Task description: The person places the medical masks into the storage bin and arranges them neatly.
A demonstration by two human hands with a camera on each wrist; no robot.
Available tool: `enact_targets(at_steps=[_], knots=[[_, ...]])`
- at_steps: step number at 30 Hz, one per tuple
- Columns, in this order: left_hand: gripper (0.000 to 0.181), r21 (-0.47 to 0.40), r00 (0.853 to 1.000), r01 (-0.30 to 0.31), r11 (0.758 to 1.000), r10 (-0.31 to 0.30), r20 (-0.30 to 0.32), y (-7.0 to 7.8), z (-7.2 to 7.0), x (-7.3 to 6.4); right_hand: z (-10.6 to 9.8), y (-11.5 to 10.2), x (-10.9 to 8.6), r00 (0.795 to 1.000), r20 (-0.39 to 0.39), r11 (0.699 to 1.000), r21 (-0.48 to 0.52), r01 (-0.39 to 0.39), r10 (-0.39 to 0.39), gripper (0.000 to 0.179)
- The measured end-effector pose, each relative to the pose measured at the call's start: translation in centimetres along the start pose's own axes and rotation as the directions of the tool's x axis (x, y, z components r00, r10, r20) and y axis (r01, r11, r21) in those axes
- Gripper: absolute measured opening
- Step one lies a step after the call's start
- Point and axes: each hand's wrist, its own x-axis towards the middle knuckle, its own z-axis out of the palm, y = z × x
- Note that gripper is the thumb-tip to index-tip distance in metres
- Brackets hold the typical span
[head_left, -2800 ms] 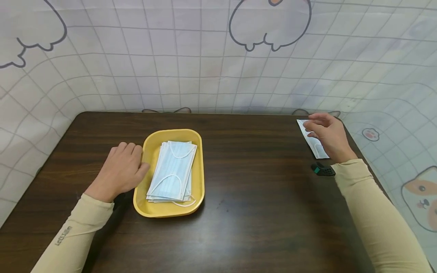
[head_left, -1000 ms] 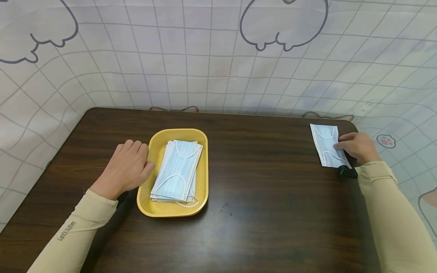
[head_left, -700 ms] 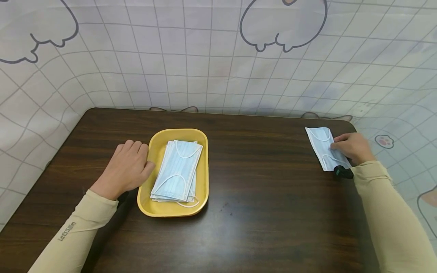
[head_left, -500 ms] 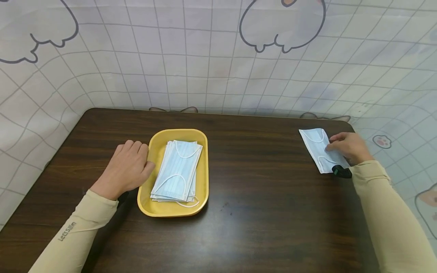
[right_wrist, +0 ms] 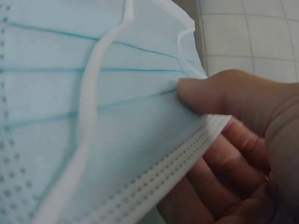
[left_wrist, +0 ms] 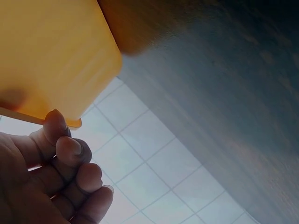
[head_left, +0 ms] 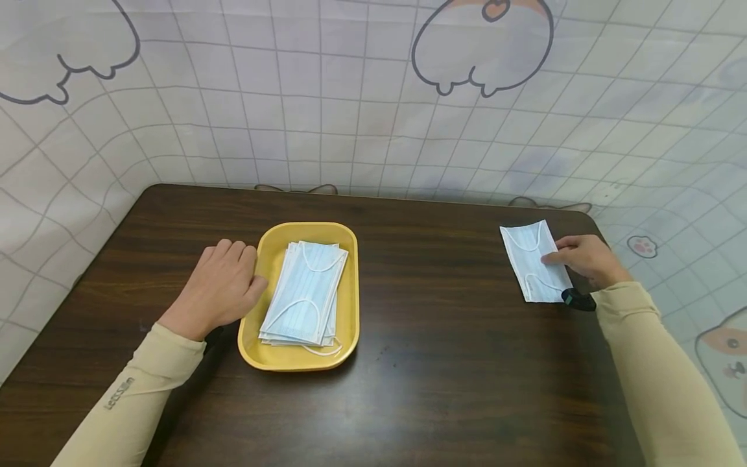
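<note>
At the right of the head view, my right hand pinches a light blue pleated face mask by its right edge. The right wrist view shows the thumb on the blue face of the mask and the other fingers behind it. To the left stands a yellow plastic tray with a stack of similar masks inside, their white ear loops loose on top. My left hand grips the tray's left rim. In the left wrist view its curled fingers meet the rim.
The dark wood table carries the tray and lies under both hands. A white gridded cloth with cartoon animals hangs behind the table and along its sides. A black band with a green mark sits at the right wrist.
My right hand was above a mask at the far right 2.8 s ago; it now pinches the mask and has carried it slightly left over the last second. My left hand stays at the tray.
</note>
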Motion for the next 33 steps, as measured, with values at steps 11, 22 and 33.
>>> enact_targets(at_steps=[11,22,33], knots=[[0.021,-0.004,1.000,0.016,1.000,-0.016,0.013,0.2,-0.1,-0.1,0.9,-1.0,-0.3,0.998,0.004,0.998,0.025,0.065,-0.065,0.049],[0.021,-0.010,1.000,0.025,1.000,-0.025,0.017,0.3,0.0,0.0,1.5,-1.8,-1.0,0.989,0.111,0.970,0.236,0.065,-0.093,0.065],[0.021,-0.018,0.999,0.034,0.999,-0.033,0.031,0.5,-0.1,0.1,2.3,-3.2,-1.8,0.985,0.118,0.939,0.334,0.083,-0.129,0.060]])
